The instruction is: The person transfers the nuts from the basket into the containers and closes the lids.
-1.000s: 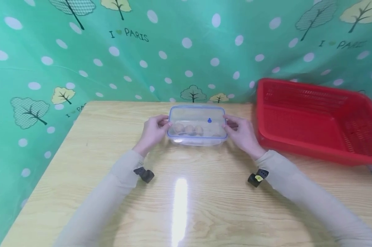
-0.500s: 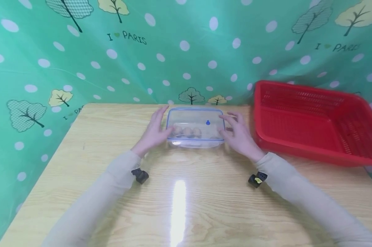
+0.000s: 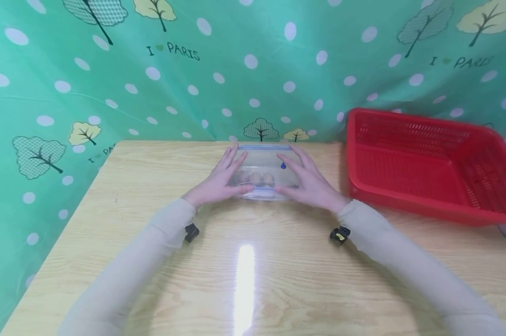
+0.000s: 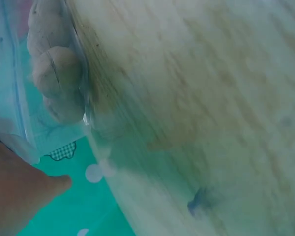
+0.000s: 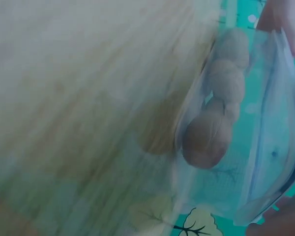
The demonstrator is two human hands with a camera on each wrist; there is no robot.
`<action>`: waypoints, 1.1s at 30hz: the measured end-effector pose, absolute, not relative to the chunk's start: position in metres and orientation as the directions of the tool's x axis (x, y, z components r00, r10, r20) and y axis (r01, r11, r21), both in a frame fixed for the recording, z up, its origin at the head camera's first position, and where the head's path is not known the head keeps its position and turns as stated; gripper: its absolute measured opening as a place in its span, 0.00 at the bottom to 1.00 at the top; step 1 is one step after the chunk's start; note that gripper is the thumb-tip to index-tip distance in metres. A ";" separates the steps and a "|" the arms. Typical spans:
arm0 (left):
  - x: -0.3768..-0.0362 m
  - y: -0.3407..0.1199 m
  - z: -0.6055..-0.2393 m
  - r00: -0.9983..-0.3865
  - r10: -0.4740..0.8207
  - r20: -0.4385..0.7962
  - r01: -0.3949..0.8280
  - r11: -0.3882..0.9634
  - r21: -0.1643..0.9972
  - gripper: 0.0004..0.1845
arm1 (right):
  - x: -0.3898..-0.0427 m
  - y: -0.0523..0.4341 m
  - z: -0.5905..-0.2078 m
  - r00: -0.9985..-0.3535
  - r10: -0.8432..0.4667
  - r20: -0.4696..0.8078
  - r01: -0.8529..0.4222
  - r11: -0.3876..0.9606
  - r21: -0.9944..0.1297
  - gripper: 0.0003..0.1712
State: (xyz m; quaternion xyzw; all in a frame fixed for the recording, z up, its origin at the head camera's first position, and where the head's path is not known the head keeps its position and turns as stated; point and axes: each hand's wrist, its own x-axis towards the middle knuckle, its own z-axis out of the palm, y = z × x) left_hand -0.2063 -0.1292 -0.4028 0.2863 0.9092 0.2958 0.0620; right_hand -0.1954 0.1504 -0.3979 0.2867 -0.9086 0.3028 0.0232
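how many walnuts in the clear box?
3 visible brown walnuts, in a row along the near wall of the clear lidded plastic box: left, middle, right. More may be hidden under the hands.

Both arms wear long beige sleeves, each wrist carrying a small black camera.

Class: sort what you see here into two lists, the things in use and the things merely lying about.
In use:
left hand, flat on the box lid
right hand, flat on the box lid
clear box
walnuts inside the box

Lying about:
red basket, right of the box
table
green curtain behind
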 end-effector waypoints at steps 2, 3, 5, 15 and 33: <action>-0.206 -0.130 -0.401 -0.823 0.566 0.046 0.488 0.663 0.568 0.54 | -0.198 0.150 -0.398 -0.842 -0.507 0.186 -0.518 0.660 -0.544 0.51; -0.206 -0.131 -0.400 -0.820 0.572 0.041 0.490 0.661 0.569 0.54 | -0.199 0.149 -0.398 -0.846 -0.506 0.168 -0.506 0.664 -0.551 0.52; -0.206 -0.131 -0.401 -0.815 0.579 0.034 0.485 0.649 0.586 0.55 | -0.201 0.150 -0.400 -0.850 -0.509 0.137 -0.489 0.666 -0.563 0.54; -0.208 -0.130 -0.403 -0.821 0.571 -0.014 0.375 0.557 0.741 0.57 | -0.205 0.148 -0.400 -0.841 -0.532 0.095 -0.490 0.677 -0.550 0.58; -0.209 -0.127 -0.399 -0.805 0.593 -0.005 0.402 0.551 0.731 0.59 | -0.204 0.147 -0.401 -0.845 -0.521 0.117 -0.484 0.655 -0.580 0.58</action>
